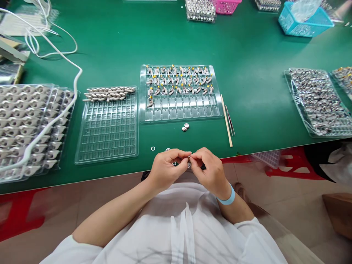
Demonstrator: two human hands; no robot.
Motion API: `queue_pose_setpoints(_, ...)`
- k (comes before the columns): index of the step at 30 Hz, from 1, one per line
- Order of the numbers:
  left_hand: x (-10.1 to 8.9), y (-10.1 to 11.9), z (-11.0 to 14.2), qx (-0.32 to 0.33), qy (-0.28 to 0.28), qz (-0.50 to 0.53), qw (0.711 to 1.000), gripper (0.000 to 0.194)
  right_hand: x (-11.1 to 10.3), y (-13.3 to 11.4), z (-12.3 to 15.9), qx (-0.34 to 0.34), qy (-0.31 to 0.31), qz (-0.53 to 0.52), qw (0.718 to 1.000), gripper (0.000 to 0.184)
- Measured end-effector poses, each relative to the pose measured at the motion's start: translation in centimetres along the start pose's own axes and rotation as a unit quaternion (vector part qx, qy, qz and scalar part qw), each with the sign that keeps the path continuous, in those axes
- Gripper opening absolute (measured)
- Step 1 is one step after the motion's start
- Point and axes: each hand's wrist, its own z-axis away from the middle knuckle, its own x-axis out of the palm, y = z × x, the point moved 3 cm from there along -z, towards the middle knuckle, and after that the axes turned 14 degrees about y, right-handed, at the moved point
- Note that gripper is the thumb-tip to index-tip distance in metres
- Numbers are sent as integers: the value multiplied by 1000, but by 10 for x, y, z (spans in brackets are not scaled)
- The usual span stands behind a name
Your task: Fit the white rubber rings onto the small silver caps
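At the table's front edge my left hand (169, 167) and my right hand (209, 168) meet, thumbs and forefingers pinched together. A tiny part sits between the fingertips, mostly covered, so its kind cannot be made out. Small white rings (153, 148) lie on the table by my left hand, some partly behind the fingers. Farther in are two small silvery rounded parts (185, 127). Behind them a clear plastic tray (180, 113) holds rows of small grey parts with yellow bits. A wooden stick (226, 121) and tweezers (230, 121) lie to its right.
To the left stands a clear tray (108, 132) with grey parts along its far edge. Stacked trays of grey pieces (24, 121) sit beyond it, crossed by a white cable (64, 106). Filled trays (320, 102) lie right; a blue basket (305, 27) and pink basket (227, 5) stand behind.
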Motion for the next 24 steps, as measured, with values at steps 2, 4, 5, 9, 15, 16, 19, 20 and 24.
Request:
queue_pose_setpoints(2,0,0,0,-16,-2,9,1000,17,0,0,0,-2,-3,-2,1000,11)
queue_pose_setpoints(4,-1,1,-1,-40,-15,24,999,17,-1,1,-2,-4,-3,-7,1000,11)
queue_pose_setpoints(5,-1,1,-2,-49,-28,30,998,17,-1,1,-2,-5,-5,-10,1000,11)
queue_pose_setpoints(9,0,2,-8,-67,-101,24,992,20,-3,5,-5,-18,-31,-13,999,11)
queue_pose_setpoints(15,-1,2,-17,-148,-78,72,983,20,-9,5,-6,-26,-21,-33,999,18)
queue_pose_setpoints(16,-2,3,-18,-159,-63,88,981,20,-9,4,-5,-35,-13,-34,999,22)
queue_pose_setpoints(19,-4,8,-17,-183,-45,129,974,18,-8,2,2,-110,14,7,994,35)
queue_pose_setpoints(20,-4,9,-16,-188,-45,137,972,18,-7,2,4,-136,21,30,990,35)
queue_pose_setpoints(24,-3,10,-13,-205,-47,160,965,20,-3,2,9,-163,41,69,983,35)
